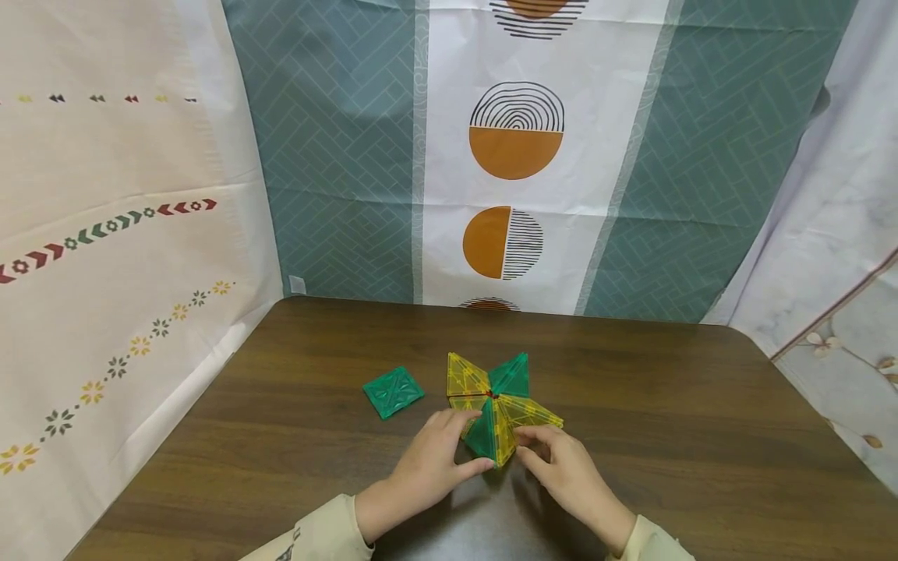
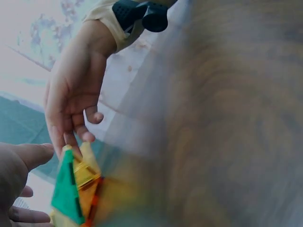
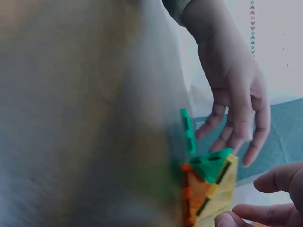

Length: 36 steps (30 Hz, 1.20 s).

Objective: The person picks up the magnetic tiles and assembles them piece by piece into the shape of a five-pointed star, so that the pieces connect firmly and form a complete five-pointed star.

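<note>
A star-shaped build of yellow and green translucent magnetic tiles (image 1: 515, 413) stands on the table, its triangular points spreading from a reddish centre. My left hand (image 1: 435, 456) lies at its near left side, fingers over the green tile (image 1: 482, 432) and thumb at the lower tip, both fairly straight. On the right, my right hand (image 1: 564, 467) has thumb and fingertips loosely bent, right at the edge of a yellow point. The right wrist view shows the left hand (image 3: 236, 90) above a green tile (image 3: 213, 163), with the right hand's fingers (image 3: 272, 213) beside the yellow one.
A flat green square tile (image 1: 393, 392) lies apart, left of the star. The brown wooden table (image 1: 666, 405) runs back to a hanging patterned cloth (image 1: 337, 156). A cream cloth (image 1: 126, 234) hangs on the left and a pale one (image 1: 842, 257) on the right.
</note>
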Each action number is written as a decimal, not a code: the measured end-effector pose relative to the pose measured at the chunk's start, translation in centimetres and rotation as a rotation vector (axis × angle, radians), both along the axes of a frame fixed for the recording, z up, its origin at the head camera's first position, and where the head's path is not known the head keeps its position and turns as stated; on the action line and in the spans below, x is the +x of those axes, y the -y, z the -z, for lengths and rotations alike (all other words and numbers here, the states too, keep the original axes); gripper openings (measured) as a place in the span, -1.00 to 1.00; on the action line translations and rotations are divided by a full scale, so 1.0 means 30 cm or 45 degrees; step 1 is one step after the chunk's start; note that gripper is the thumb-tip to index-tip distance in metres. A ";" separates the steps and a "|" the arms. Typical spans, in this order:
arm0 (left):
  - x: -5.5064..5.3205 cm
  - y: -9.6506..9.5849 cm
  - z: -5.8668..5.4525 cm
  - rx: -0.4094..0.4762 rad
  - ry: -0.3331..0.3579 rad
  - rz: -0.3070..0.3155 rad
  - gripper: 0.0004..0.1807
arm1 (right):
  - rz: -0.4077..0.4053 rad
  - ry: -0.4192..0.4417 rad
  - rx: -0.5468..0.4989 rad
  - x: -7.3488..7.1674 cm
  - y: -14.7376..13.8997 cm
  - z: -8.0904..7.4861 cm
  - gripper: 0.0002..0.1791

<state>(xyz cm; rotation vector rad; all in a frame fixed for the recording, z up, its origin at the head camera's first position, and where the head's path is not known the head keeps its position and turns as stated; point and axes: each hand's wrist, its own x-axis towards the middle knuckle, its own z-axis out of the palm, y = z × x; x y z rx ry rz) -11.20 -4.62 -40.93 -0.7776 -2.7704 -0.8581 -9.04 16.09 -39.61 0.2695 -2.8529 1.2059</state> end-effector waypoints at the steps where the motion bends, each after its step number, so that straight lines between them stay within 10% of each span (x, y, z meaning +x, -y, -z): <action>1: -0.005 0.009 -0.005 -0.006 -0.004 0.006 -0.32 | -0.011 -0.008 -0.002 -0.005 -0.001 -0.010 -0.69; 19: -0.149 0.227 -0.092 -0.066 -0.098 -0.029 -0.31 | -0.258 -0.089 0.100 -0.136 0.053 -0.187 -0.69; 36: -0.272 0.440 -0.001 -0.149 0.054 -0.057 -0.16 | -0.430 0.027 0.109 -0.299 0.257 -0.222 -0.68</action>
